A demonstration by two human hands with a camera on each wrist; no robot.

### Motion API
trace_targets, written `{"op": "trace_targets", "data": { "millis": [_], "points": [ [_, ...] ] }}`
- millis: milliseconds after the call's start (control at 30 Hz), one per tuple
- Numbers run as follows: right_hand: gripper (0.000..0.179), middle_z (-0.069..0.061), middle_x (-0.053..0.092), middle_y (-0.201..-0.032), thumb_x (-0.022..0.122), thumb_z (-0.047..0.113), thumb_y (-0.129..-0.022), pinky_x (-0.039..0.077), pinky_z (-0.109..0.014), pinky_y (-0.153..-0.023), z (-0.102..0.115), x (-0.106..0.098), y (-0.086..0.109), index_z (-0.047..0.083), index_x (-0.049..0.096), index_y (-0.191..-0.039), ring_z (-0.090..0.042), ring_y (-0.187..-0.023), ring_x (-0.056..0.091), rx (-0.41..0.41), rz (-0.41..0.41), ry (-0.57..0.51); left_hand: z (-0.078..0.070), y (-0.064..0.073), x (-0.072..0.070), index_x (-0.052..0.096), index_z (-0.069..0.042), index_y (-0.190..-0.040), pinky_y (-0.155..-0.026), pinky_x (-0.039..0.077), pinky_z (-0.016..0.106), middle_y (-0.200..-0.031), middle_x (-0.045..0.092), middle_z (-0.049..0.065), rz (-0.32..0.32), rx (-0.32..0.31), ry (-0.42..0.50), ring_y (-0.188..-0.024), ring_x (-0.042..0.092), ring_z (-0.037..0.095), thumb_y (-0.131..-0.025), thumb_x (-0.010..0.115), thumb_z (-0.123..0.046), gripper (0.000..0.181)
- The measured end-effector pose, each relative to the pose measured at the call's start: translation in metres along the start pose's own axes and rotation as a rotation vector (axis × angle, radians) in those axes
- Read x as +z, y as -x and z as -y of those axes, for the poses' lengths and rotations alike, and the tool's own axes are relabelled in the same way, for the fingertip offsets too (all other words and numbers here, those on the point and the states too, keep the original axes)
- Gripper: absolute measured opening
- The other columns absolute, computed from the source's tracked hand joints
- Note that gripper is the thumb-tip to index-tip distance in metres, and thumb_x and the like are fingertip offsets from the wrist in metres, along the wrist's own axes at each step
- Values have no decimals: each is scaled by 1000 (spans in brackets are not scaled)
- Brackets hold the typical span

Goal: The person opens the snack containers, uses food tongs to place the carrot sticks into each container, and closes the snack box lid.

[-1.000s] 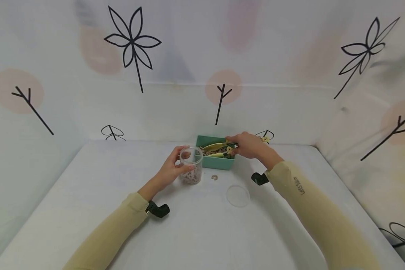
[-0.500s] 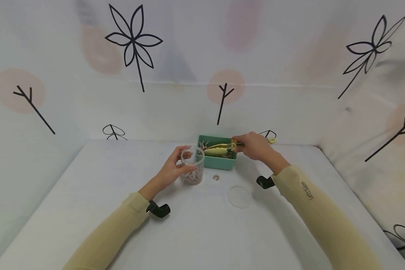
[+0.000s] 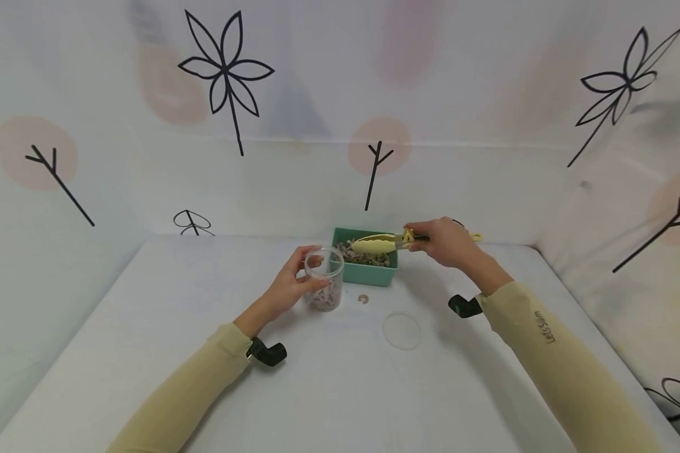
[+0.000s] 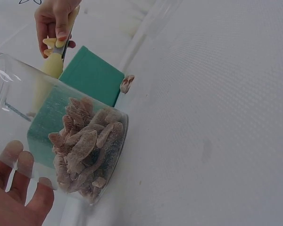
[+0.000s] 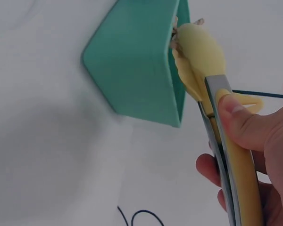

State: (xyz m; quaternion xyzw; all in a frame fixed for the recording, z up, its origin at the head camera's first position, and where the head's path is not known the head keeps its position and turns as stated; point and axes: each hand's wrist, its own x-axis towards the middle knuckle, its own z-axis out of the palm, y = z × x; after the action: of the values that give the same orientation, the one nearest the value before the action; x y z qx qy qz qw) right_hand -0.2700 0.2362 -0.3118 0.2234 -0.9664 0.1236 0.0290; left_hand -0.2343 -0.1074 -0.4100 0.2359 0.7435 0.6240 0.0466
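Note:
My left hand (image 3: 283,286) grips a clear plastic jar (image 3: 333,272) standing on the table. Its lower part is filled with powdery, brownish dried pieces (image 4: 87,150). My right hand (image 3: 446,242) squeezes a pair of yellow-tipped food tongs (image 3: 378,244) by the metal handles. The tong heads are close together just above the rim of a green box (image 3: 368,274), which holds more of the brownish pieces (image 3: 362,257). A few bits show at the tong tips (image 5: 198,44) in the right wrist view; whether they are pinched cannot be made out.
One stray curled piece (image 3: 363,299) lies on the white table (image 3: 328,390) in front of the box. Nearer to me is a clear round lid (image 3: 402,331), lying flat. A patterned cloth wall (image 3: 294,182) stands close behind the box.
My right hand has drawn the tongs right and up, out of the pieces to above the box, and their heads have come together. The left hand and jar have stayed put.

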Motion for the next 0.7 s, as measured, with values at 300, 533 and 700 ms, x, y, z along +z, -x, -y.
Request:
{"op": "trace_targets", "data": {
  "millis": [300,533,700],
  "points": [
    [48,-17,70,-118,72,17,-93,54,-48,-81,-5,-11,5,4,59,-137,-27,-94,69,-22,-53,-59,-1,0,1,35,-12,-149,-107,36,57,-142,45,21,-2,-11,6,-133,41,36,-92,72,-10,68],
    [50,-19,69,-118,72,15,-93,53,-49,-84,-2,-21,7,1,57,-139,-27,-95,68,-45,-71,-87,-2,0,1,35,-14,-149,-106,39,54,-142,45,21,3,-20,6,-134,42,35,-93,72,-11,67],
    [51,-16,70,-116,73,16,-92,55,-44,-78,10,-29,10,3,57,-139,-21,-88,67,-63,-95,-120,-2,0,0,33,-13,-151,-107,37,55,-143,43,22,10,-26,16,-136,39,35,-93,71,-8,69]
  ]
}}
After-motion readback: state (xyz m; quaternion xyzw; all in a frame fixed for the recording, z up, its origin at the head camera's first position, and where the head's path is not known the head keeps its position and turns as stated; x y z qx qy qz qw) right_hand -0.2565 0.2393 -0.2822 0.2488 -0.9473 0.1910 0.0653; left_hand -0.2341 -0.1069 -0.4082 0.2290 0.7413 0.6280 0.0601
